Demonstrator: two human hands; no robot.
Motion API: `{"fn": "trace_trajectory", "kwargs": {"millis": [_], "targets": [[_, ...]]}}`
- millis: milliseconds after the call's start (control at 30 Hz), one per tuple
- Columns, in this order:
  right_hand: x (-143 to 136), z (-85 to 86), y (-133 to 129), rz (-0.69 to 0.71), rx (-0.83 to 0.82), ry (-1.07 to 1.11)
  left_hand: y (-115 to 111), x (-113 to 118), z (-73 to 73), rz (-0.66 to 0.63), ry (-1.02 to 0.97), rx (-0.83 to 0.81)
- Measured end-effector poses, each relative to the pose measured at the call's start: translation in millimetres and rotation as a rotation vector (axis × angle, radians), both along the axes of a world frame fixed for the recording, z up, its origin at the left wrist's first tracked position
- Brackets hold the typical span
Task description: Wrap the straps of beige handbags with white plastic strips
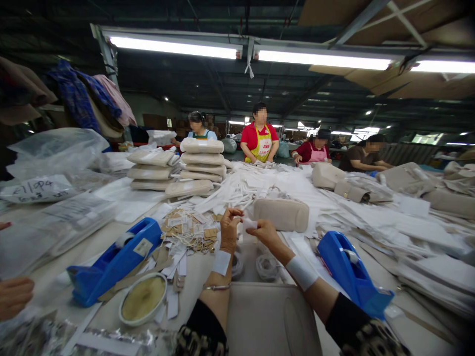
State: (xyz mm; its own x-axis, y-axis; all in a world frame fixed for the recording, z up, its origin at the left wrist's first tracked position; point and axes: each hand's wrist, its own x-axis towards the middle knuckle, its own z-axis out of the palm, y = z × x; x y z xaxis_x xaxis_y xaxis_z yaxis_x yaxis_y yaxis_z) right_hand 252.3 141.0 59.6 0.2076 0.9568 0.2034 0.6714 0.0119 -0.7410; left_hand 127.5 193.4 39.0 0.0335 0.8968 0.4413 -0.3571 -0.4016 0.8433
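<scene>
Over the middle of the table, a small white slip is held up between my two hands. My right hand pinches its right edge. Curled fingers of my left hand meet its left edge; their tips are partly hidden. Just behind it lies a beige bag. Under my wrists are coiled straps or cords in clear wrapping, and nearest my body is another beige bag. Strips of pale tape are stuck on both my forearms.
Blue tape dispensers stand left and right. Left of my hands lie a pile of tags and a round tub. Stacked beige bags, white sheets and co-workers are farther back. Another person's hand shows at left.
</scene>
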Motion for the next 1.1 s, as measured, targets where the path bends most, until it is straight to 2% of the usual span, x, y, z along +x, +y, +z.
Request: {"fn": "trace_trajectory", "kwargs": {"millis": [67, 133, 333, 500, 600, 733, 800, 867, 933, 1100], "targets": [[-0.6, -0.8, -7.5, 0.053, 0.044, 0.123, 2.3, -1.1, -3.5, 0.035, -0.025, -0.059], [-3.1, 0.3, -17.5, 0.093, 0.084, 0.232, 3.7, -1.3, -5.8, 0.016, -0.011, -0.101], [-16.9, 13.3, -45.2, 0.168, 0.145, 0.465, 2.3, 2.9, -6.6, -0.193, 0.158, -0.166], [-29.1, 19.3, -65.0, 0.216, 0.151, 0.548, 0.1, 4.5, -7.9, -0.335, 0.302, -0.193], [-35.0, 11.6, -84.8, 0.25, 0.161, 0.467, -0.4, 4.9, -10.7, -0.375, 0.401, -0.184], [-39.5, -7.5, -113.3, 0.22, 0.187, 0.202, -2.7, 4.1, -15.2, -0.438, 0.542, -0.131], [-39.6, -13.1, -123.9, 0.268, 0.238, 0.095, -4.1, 3.2, -16.3, -0.471, 0.613, -0.098], [-36.8, -12.8, -130.5, 0.344, 0.252, 0.054, -4.7, 2.3, -16.5, -0.491, 0.672, -0.064], [-29.9, -7.8, -132.1, 0.345, 0.239, 0.053, -4.7, 1.7, -16.2, -0.505, 0.714, -0.036], [-5.2, 3.5, -115.1, 0.133, 0.207, -0.111, -3.8, 1.4, -16.1, -0.51, 0.767, 0.02]]}}
